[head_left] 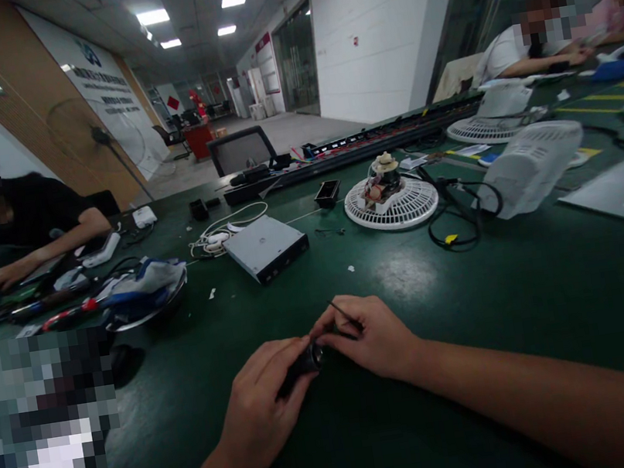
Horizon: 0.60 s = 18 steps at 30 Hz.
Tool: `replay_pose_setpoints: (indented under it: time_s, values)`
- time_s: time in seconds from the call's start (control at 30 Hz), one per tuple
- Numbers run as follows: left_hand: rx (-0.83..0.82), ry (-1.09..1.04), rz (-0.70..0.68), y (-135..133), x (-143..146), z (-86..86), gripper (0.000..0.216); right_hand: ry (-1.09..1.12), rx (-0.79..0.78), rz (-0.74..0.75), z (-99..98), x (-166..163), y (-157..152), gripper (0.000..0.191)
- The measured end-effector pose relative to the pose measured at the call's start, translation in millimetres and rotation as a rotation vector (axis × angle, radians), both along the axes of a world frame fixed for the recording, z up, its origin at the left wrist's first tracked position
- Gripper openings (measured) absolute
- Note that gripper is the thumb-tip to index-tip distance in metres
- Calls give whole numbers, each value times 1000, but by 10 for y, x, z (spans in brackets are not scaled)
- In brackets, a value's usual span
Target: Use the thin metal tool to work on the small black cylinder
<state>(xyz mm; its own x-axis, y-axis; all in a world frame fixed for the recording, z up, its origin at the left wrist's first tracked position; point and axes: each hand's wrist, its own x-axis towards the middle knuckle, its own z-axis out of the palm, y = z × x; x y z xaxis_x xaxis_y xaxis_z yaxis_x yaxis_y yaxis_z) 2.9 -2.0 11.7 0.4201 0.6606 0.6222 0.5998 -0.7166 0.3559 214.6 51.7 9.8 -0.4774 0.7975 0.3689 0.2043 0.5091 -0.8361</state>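
My left hand [262,394] is wrapped round a short black cylinder [306,364], which looks like a small flashlight with a round, shiny end facing right. Its rear part is hidden in the palm. Close against that end, my right hand [377,334] pinches a thin dark rod [342,311] that sticks up between the fingers; its tip is too small to make out. The fingertips of both hands meet at the cylinder's rim, low over the green table [436,434].
Beyond my hands lie a grey disc drive [266,242], a small black tray [328,193] and a white fan grille with its motor [391,202]. A white plastic housing [534,169] and black cable stand right. Left is a bowl with cloth [148,290]. Co-workers sit at both sides.
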Motion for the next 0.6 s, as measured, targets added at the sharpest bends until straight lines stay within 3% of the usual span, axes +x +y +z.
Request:
replay_pose_setpoints:
  time_s: [0.13, 0.27, 0.43, 0.5, 0.6]
  values:
    - [5, 19, -6, 0, 7, -7, 30, 29, 6, 34, -7, 1, 20, 44]
    - [32, 15, 37, -6, 13, -14, 26, 20, 107, 40, 29, 12, 4, 39]
    - [42, 41, 196, 21, -28, -68, 29, -313, 242, 138, 168, 161, 64, 31]
    - [21, 54, 240, 37, -45, -91, 31, -414, 171, 203, 220, 251, 141, 31]
    - [-5, 67, 244, 54, -51, -115, 35, -386, -17, 364, 249, 349, 262, 42]
